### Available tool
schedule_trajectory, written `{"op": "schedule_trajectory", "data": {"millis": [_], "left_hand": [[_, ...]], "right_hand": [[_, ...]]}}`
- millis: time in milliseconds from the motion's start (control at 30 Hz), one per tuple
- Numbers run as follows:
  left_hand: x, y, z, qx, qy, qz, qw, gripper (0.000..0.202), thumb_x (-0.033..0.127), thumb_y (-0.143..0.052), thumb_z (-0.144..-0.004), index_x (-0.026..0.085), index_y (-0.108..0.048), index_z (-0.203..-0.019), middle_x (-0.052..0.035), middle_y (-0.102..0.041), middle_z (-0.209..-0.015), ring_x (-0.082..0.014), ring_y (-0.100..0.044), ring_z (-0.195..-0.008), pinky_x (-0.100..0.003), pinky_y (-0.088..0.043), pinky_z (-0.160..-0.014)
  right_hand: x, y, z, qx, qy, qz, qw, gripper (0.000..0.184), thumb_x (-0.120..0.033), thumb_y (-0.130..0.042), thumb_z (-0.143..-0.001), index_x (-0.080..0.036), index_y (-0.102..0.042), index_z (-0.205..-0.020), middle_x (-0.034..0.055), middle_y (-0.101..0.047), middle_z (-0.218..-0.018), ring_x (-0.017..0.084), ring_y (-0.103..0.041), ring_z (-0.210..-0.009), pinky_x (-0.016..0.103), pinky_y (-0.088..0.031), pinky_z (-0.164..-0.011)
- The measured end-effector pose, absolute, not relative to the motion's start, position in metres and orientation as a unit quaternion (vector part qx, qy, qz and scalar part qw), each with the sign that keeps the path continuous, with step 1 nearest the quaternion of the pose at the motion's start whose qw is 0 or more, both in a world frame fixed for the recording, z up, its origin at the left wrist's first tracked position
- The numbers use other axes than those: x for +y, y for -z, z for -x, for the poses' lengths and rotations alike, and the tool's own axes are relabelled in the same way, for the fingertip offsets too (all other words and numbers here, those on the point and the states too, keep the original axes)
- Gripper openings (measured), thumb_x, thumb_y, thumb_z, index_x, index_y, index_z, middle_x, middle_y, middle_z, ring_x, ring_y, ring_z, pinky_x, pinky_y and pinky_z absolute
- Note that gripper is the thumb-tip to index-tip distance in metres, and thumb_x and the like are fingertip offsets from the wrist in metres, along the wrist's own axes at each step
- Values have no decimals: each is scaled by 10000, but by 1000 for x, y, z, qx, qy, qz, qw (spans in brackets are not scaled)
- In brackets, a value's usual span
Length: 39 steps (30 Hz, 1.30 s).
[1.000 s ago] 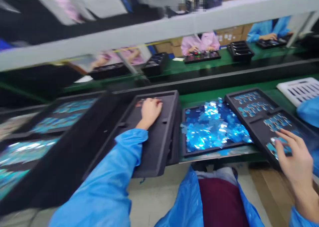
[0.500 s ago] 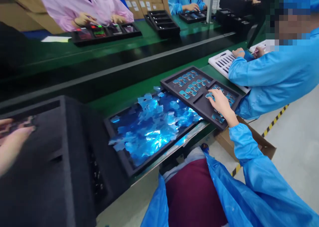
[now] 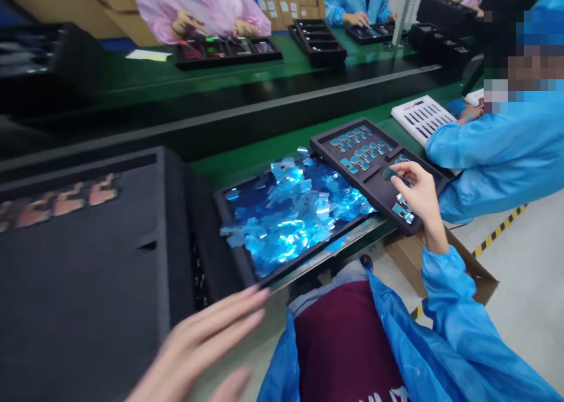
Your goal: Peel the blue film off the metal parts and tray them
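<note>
My right hand [image 3: 416,191] is raised over a black foam tray [image 3: 335,155] and pinches a small dark part between thumb and fingers. That tray holds several small blue parts in its pockets. Left of it, a black tray [image 3: 222,202] is heaped with shiny blue film scraps [image 3: 291,214]. My left hand [image 3: 198,346] hovers low in front with fingers stretched out, holding nothing, beside a stack of black foam trays [image 3: 88,272] at the left.
A person in a blue gown [image 3: 497,149] works close at my right, by a white slotted tray [image 3: 420,117]. Across the green conveyor [image 3: 264,67], other people handle black trays. A cardboard box [image 3: 462,267] sits on the floor under the bench edge.
My right hand has lifted off the tray with a small part pinched in it. My left hand has swung in from the left edge toward the middle, and the view has shifted slightly left.
</note>
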<state>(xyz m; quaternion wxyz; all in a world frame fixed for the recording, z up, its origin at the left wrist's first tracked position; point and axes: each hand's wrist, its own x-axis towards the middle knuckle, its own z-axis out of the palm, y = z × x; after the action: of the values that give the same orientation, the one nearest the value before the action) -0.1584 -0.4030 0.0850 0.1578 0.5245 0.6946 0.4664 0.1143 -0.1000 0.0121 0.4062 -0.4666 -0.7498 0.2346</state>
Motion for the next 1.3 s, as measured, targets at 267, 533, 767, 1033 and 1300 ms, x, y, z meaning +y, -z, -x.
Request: {"op": "schedule_trajectory", "data": {"millis": [267,533,767,1033,1300], "left_hand": [[-328,-35,114,628,-577,-389,348,277,366,-787,-978,246,-841,-1223,-79,-820,-1113,-224,-788,-916,-298,-674,-773],[-331,-3,121,616,-657,-259,349,300,442,-877,-890,191,-858,-1053,-73,-789,-1086,-216,-791,-883,-345,-723,-802],[-334,5,124,656,-601,-316,331,242,417,-863,-890,215,-857,-1024,-58,-813,-991,-208,-770,-826,-272,-634,-665],[-334,9,122,664,-590,-305,342,269,424,-878,-860,188,-826,-978,-32,-779,-841,-159,-701,-700,-238,-566,-610],[-326,16,121,636,-643,-224,362,346,477,-919,-810,182,-784,-929,-63,-800,-866,-239,-800,-807,-272,-622,-610]], "right_hand": [[-203,-61,-46,-853,-445,155,223,306,-222,-665,-1048,-256,-715,-1348,52,-803,-1223,215,-775,-1082,340,-642,-949],[-222,2,-18,-724,-493,326,355,260,-441,-809,-964,-226,-739,-1094,57,-774,-1061,197,-742,-849,299,-641,-717],[-221,1,-19,-711,-552,302,314,262,-475,-753,-994,-224,-818,-1025,37,-816,-980,217,-761,-877,335,-636,-833],[-222,6,-15,-801,-413,274,337,325,-357,-539,-1126,-220,-723,-896,38,-773,-873,193,-721,-812,302,-572,-839],[-220,19,-14,-862,-285,229,352,291,-327,-504,-1164,-233,-771,-1234,110,-797,-1172,261,-728,-1099,409,-609,-984]]}}
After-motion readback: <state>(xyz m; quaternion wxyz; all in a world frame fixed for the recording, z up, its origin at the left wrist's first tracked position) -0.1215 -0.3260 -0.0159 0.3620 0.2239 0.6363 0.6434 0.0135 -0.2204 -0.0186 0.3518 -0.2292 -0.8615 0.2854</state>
